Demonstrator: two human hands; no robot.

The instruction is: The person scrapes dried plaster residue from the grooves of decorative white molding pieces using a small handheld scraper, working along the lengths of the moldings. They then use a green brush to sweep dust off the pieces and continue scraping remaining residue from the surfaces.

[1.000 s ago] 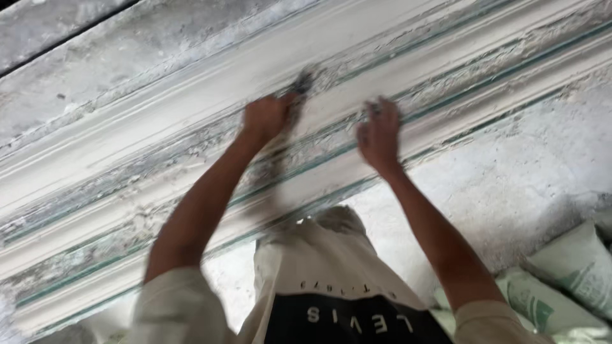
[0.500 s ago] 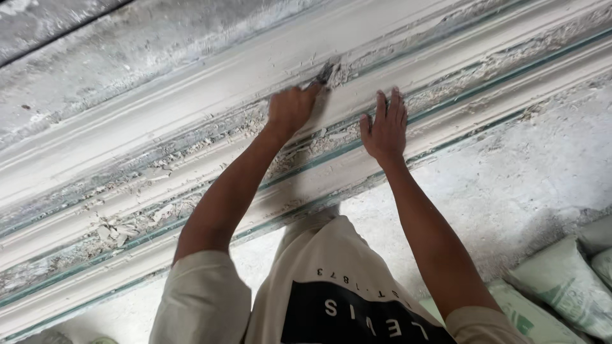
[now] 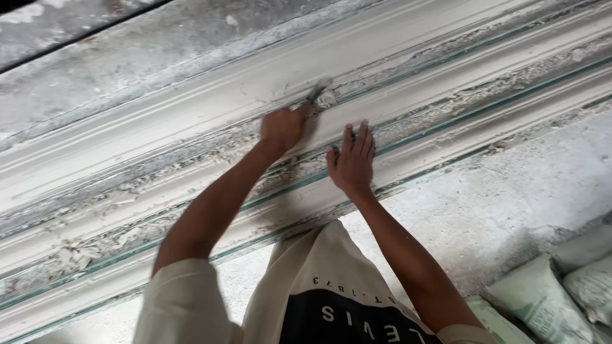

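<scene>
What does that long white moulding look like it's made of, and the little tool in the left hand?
The moulding looks like plaster or a similar cast material: matt chalky white, with crumbly scraps along its grooves. The tool in the left hand is blurred; its thin dark tip may be metal, but that is uncertain. The right hand lies flat on the moulding.

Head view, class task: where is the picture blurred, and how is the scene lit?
Head view: the small tool in the left hand is smeared by motion blur; the right hand, flat on the white moulding, is sharper; light is soft and even, with no glare and only a faint shadow under the forearms.
</scene>
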